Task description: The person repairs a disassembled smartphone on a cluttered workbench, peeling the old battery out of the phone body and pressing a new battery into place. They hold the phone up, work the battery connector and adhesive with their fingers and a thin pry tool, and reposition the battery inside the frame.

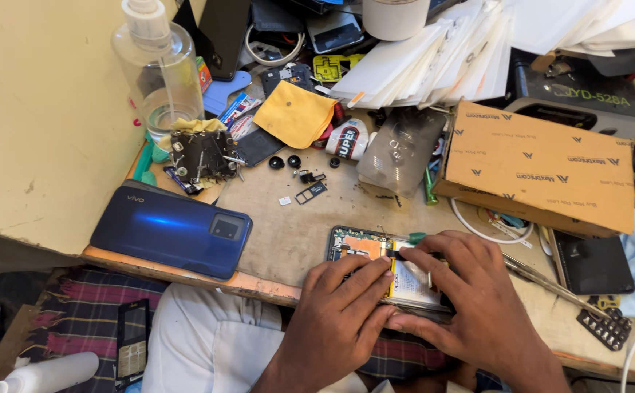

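An opened phone lies near the front edge of the bench, its circuit board and white battery exposed. My left hand rests on its left part, fingers pressing along the yellow strip beside the battery. My right hand covers the right side of the phone, thumb at the lower edge, index finger reaching to the top of the battery near a small green-tipped tool. Whether either hand grips that tool is hidden.
A blue phone back cover lies at the left. A cardboard box, a clear pump bottle, a yellow cloth, a small glue bottle, tweezers, small screws and parts crowd the bench. Papers are stacked behind.
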A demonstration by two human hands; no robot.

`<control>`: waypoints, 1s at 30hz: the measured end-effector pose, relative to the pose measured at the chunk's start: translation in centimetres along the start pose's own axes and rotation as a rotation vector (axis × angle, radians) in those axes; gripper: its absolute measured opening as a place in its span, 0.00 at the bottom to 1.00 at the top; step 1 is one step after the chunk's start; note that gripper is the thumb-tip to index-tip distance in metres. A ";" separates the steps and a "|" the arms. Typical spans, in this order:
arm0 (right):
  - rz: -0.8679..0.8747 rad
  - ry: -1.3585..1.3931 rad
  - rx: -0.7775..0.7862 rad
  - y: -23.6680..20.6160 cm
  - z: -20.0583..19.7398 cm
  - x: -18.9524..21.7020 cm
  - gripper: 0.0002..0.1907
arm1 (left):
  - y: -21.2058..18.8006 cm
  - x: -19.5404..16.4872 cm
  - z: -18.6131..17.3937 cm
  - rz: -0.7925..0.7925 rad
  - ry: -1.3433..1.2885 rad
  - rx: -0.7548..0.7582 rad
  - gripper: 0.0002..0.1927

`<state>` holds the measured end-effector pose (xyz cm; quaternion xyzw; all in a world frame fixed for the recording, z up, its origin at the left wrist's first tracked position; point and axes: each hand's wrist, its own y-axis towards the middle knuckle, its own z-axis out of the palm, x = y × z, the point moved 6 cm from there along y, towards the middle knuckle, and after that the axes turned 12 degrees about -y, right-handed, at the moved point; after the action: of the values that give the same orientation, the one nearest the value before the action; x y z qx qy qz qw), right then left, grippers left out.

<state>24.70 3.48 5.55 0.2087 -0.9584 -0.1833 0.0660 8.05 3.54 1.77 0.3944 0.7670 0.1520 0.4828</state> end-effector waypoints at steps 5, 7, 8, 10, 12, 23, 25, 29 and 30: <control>-0.055 -0.019 0.020 0.9 -0.5 -0.1 0.42 | -0.3 0.1 0.3 0.014 0.010 -0.009 0.19; -0.080 -0.028 0.035 1.2 -0.7 -0.3 0.42 | -0.5 0.1 0.5 0.029 0.025 -0.018 0.19; -0.093 -0.037 0.046 1.5 -0.7 -0.5 0.41 | -0.5 0.2 0.6 0.027 0.023 -0.018 0.19; -0.114 -0.037 0.061 1.7 -0.7 -0.7 0.41 | -0.6 0.2 0.8 0.018 0.021 -0.017 0.20; -0.131 -0.023 0.067 2.0 -0.7 -0.8 0.41 | -0.8 0.2 0.8 0.020 0.019 -0.015 0.20; -0.141 0.003 0.088 2.1 0.0 -1.2 0.40 | -1.5 0.0 0.9 -0.006 0.017 -0.015 0.21; -0.149 -0.004 0.081 2.1 0.0 -1.2 0.40 | -1.6 0.0 0.9 0.003 0.037 -0.024 0.21; -0.152 -0.022 0.090 2.2 0.0 -1.2 0.40 | -1.7 0.1 1.0 0.020 0.053 -0.030 0.21; -0.151 -0.030 0.098 2.2 0.1 -1.2 0.40 | -1.7 0.1 1.1 0.026 0.054 -0.036 0.21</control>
<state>24.96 5.84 6.26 0.2805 -0.9487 -0.1436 0.0274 8.17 2.39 0.13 0.3912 0.7717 0.1828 0.4669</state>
